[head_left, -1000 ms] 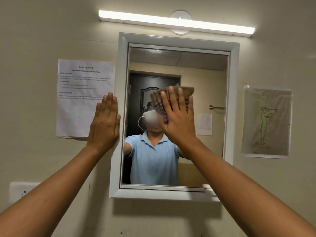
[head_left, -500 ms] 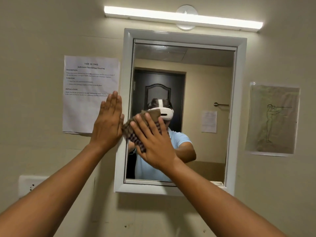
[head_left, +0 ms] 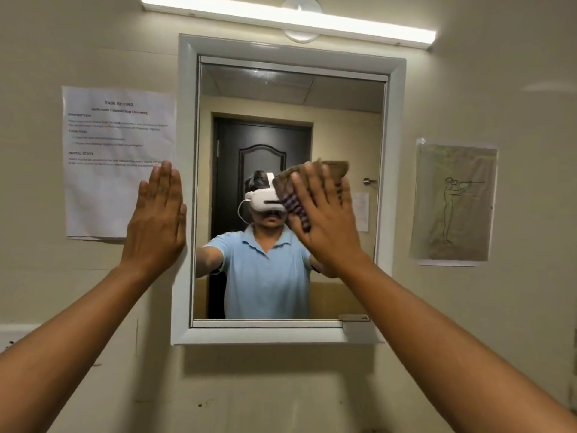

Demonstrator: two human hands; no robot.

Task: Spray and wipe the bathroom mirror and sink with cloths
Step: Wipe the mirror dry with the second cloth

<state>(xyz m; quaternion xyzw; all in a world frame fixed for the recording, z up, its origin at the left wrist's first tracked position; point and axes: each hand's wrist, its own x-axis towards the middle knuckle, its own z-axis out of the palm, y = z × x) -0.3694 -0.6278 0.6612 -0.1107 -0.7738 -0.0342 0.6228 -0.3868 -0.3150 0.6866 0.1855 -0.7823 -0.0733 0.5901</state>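
Note:
The mirror [head_left: 343, 104] hangs on the wall in a pale frame [head_left: 184, 182]. My right hand [head_left: 327, 223] lies flat against the glass right of its middle, pressing a brown checked cloth [head_left: 292, 198] onto it; the cloth sticks out above and left of my fingers. My left hand [head_left: 157, 220] is flat on the wall, fingers together, its edge touching the frame's left side, with nothing in it. The sink is out of view, and no spray bottle shows.
A printed task sheet [head_left: 115, 145] is taped to the wall left of the mirror, a line drawing on paper [head_left: 454, 203] to its right. A tube light [head_left: 281, 17] runs above the frame. A white wall socket [head_left: 9, 334] sits at the lower left.
My right hand has swept the cloth from the mirror's left side to the right and slightly up. My left hand has stayed flat by the frame. The view has come closer.

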